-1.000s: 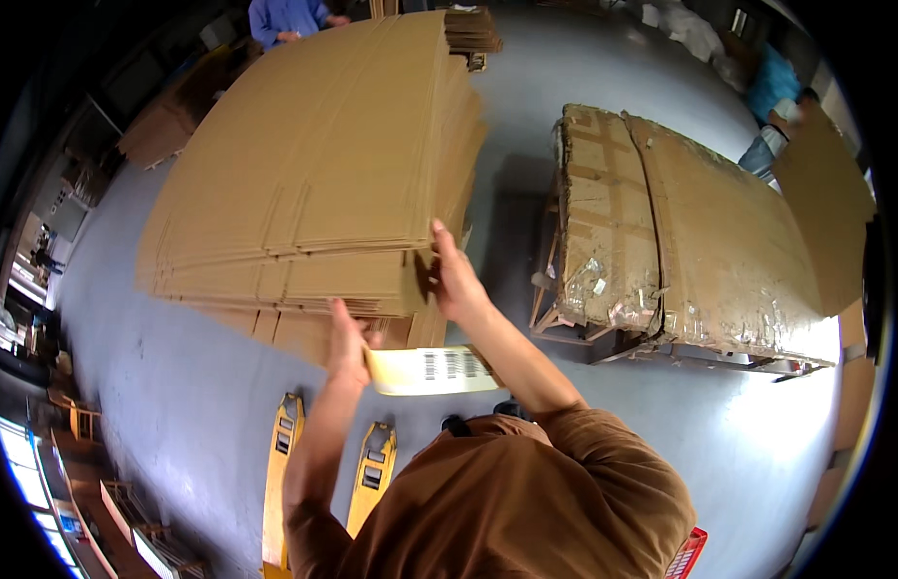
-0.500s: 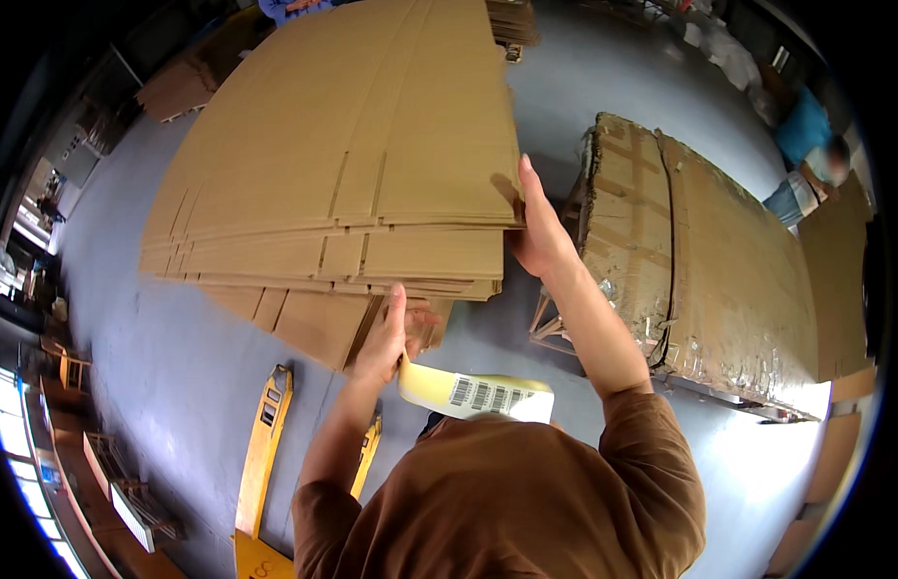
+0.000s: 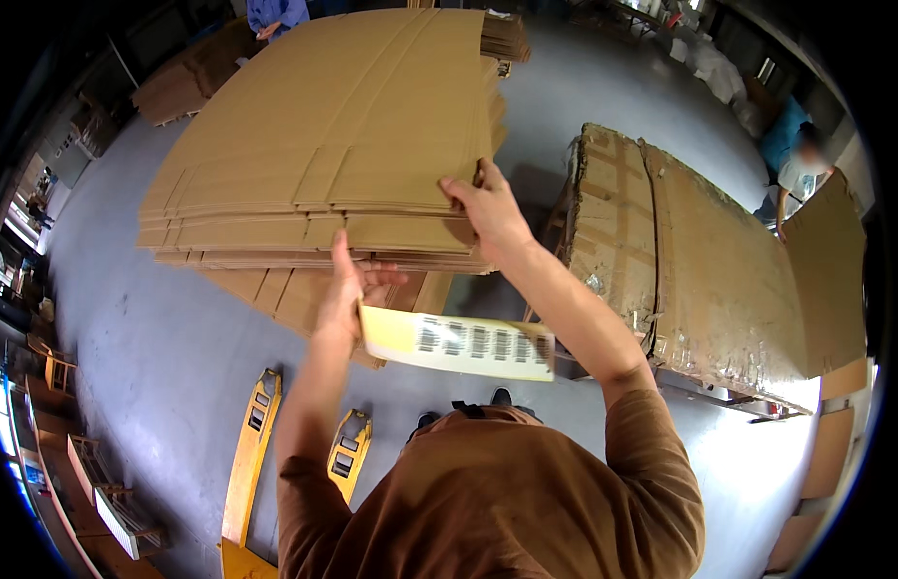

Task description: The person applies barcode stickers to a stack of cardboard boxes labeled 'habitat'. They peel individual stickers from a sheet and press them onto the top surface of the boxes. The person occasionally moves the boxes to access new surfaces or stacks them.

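Cardboard sheets (image 3: pixel 333 145), flattened and stacked in a tall pile, fill the picture from its centre up to 12 o'clock, and you are working at the pile's near edge. Your right hand (image 3: pixel 488 214) is clamped on the near right corner of the upper sheets, fingers curled over the top, thumb below. Your left hand (image 3: pixel 348 294) sits just under the stack's edge; thumb and fingers pinch a pale yellow paper slip (image 3: pixel 457 344) printed with dark bars, which trails out toward 4 o'clock. By the look of it, the step in hand is parting or lifting the top layers at that corner. The next move likely calls for a firm hold with the right hand, so the sheets rise together without sliding, while the left keeps the slip flat.

Outward from the pile, a second, lower cardboard-covered pallet load (image 3: pixel 700 261) lies at 3 o'clock, well apart from the first. Yellow pallet-jack forks (image 3: pixel 251 454) point up from 7 o'clock, near your feet. All of this stands on a smooth grey concrete floor (image 3: pixel 140 328). Another person (image 3: pixel 791 159) works at 2 o'clock, and a person in a blue top (image 3: pixel 275 14) stands at 11 o'clock.
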Available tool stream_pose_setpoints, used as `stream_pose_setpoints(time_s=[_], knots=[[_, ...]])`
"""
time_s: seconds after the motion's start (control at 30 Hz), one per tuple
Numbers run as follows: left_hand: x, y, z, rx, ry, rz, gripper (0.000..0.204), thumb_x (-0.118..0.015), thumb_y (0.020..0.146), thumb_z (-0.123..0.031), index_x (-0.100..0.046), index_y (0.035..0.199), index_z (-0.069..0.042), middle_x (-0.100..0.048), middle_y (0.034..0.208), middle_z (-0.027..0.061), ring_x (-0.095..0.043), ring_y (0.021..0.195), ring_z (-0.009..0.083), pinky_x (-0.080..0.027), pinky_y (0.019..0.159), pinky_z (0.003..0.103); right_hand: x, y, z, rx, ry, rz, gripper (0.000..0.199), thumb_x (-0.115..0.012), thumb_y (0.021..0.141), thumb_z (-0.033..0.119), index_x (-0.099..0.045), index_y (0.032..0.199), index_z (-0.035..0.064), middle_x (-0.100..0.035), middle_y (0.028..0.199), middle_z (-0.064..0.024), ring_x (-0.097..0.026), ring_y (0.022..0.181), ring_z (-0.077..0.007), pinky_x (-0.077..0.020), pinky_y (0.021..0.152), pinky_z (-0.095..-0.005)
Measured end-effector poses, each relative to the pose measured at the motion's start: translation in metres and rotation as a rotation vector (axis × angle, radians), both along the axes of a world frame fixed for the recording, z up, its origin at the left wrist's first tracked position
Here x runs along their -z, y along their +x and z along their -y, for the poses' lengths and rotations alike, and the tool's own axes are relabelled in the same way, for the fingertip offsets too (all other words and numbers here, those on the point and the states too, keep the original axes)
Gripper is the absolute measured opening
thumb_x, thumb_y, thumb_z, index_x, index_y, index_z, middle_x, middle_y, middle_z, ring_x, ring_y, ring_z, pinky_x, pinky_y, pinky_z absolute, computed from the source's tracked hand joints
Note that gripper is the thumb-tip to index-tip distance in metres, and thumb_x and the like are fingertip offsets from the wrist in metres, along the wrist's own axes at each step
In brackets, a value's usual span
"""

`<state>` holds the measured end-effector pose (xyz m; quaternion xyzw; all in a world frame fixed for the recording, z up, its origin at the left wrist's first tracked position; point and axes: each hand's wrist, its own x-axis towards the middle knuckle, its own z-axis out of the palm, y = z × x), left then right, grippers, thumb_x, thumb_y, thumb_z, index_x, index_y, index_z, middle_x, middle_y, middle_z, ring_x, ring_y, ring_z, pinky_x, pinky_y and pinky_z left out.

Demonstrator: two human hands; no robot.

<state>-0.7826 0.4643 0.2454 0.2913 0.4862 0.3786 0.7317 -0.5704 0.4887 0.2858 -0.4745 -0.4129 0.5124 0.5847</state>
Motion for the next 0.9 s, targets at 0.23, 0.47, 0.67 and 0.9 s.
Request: stream_pose_setpoints(time_s=[0.23,0.47,0.67,0.9], knots=[[-0.05,-0.024,-0.01,-0.058,0.186,-0.024,0.072,-0.038,0.088,-0.073,-0.058,0.083,-0.004,-0.067,0.081,0.0185,-0.029,0.034,0.006,-0.022,0.032,0.021,-0.011,-0.022,0.022,-0.112,-0.152,-0.213,0.073,-0.064,0.091,0.022,-0.02,0.142,-0.0062,-0.044,0.13,-0.022,-0.052,0.117,-0.0268,-0.0502,0.093,-0.0398],[0.007,-0.055,0.017,-0.006,0.0,-0.104,0.094,-0.03,0.085,-0.08,-0.051,0.12,0.005,-0.067,0.105,0.0193,-0.047,0.047,0.008,-0.035,0.038,0.021,0.009,-0.034,0.027,-0.114,-0.105,-0.267,0.079,-0.066,0.09,0.029,-0.018,0.143,-0.0055,-0.044,0.129,-0.0222,-0.05,0.119,-0.03,-0.0515,0.091,-0.0435],[-0.006,-0.053,0.002,0.036,0.064,0.113,0.086,-0.043,0.086,-0.071,-0.042,0.134,0.0,-0.06,0.119,0.0171,-0.064,0.093,0.0211,-0.055,0.074,0.036,-0.014,-0.051,0.026,-0.247,-0.09,-0.587,0.058,-0.066,0.088,0.021,-0.034,0.129,-0.007,-0.05,0.122,-0.0209,-0.056,0.108,-0.0344,-0.0554,0.082,-0.0495],[0.005,-0.088,-0.002,-0.15,0.13,0.128,0.069,-0.061,0.087,-0.051,-0.043,0.136,-0.005,-0.049,0.131,0.0164,-0.052,0.118,0.0328,-0.049,0.098,0.046,-0.021,-0.074,0.054,-0.341,-0.066,-0.477,0.055,-0.066,0.089,0.023,-0.042,0.129,-0.0057,-0.048,0.131,-0.0177,-0.045,0.123,-0.0263,-0.0391,0.102,-0.0411]])
